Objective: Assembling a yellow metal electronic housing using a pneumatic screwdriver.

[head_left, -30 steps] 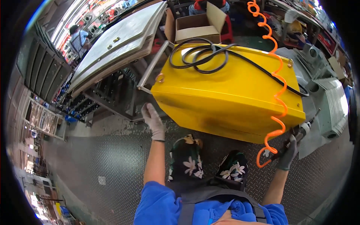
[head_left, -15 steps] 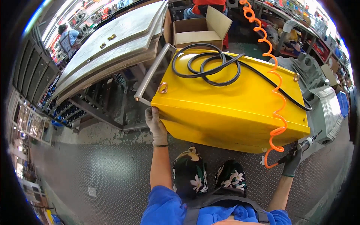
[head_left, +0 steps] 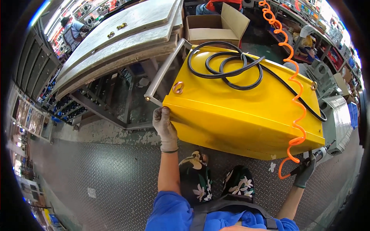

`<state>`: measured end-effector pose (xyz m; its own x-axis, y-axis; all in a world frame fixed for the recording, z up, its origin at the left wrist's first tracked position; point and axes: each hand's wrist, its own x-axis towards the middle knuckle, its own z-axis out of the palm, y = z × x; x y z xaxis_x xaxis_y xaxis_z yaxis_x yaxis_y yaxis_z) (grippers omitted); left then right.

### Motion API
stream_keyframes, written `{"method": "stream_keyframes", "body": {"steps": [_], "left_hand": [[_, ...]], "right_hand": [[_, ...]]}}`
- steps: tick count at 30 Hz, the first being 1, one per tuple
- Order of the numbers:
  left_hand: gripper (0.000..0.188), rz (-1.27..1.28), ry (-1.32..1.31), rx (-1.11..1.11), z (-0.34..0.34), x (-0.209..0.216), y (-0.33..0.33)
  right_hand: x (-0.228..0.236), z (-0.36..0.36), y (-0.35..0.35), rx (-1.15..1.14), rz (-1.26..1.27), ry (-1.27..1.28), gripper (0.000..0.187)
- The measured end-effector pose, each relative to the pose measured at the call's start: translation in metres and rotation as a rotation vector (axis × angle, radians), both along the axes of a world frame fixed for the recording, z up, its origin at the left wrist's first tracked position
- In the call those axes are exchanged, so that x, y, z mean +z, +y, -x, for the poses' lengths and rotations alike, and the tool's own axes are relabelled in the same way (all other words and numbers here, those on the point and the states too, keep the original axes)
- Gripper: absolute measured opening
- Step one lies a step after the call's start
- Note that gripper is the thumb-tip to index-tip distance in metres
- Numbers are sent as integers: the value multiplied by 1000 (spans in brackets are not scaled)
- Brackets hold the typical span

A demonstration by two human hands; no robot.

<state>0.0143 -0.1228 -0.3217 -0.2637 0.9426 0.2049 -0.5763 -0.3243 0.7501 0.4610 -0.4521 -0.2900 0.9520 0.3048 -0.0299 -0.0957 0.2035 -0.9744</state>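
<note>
In front of me stands a large yellow metal cabinet [head_left: 227, 119], with a loop of black cable [head_left: 243, 79] on its top and copper-coloured lifting eyes [head_left: 178, 87] at its corners. My left hand [head_left: 165, 131], in a pale work glove with darkened fingertips, has its fingers bent around the cabinet's near left corner, below a grey bar handle [head_left: 162, 73]. Down at the right, my gloved right hand [head_left: 305, 172] is wrapped around an air screwdriver [head_left: 319, 154] close to the near right corner. The cabinet's edge partly covers the tool's tip. An orange coiled air hose [head_left: 296, 140] runs up from the tool.
Wooden boards [head_left: 127, 42] lie on a metal-framed table at the left, with small brass-coloured parts on top. Behind the cabinet is an open cardboard box [head_left: 212, 34]; a person [head_left: 73, 30] sits far left. Grey metal housings [head_left: 337, 119] stand at the right. Underfoot is tread-plate flooring [head_left: 119, 184].
The cabinet and table appear further right in view. My right hand has brought the air screwdriver nearer the cabinet's right corner. My left hand stays at the left corner.
</note>
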Motion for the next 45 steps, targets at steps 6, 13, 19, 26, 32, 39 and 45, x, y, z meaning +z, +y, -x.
{"method": "stream_keyframes", "body": {"steps": [6,13,19,26,32,39,45], "left_hand": [[26,-2,143,16,2,-2,-6],[63,15,483,-65,-20,13,-13],[66,6,622,8,14,-20,16],[64,60,615,-92,26,-31,36],[54,-28,860,-22,23,-31,35],[62,38,348,-192,-2,11,12],[68,42,308,-266,-31,32,-12]], "right_hand": [[6,5,9,100,-129,27,26],[-13,-44,5,-36,-310,95,32],[-36,-64,23,-131,-264,-14,46],[-24,-58,27,-140,-408,27,49],[-15,-55,32,-103,-546,123,44],[-12,-47,34,-60,-617,120,35],[-4,-52,29,-65,-625,148,39]]}}
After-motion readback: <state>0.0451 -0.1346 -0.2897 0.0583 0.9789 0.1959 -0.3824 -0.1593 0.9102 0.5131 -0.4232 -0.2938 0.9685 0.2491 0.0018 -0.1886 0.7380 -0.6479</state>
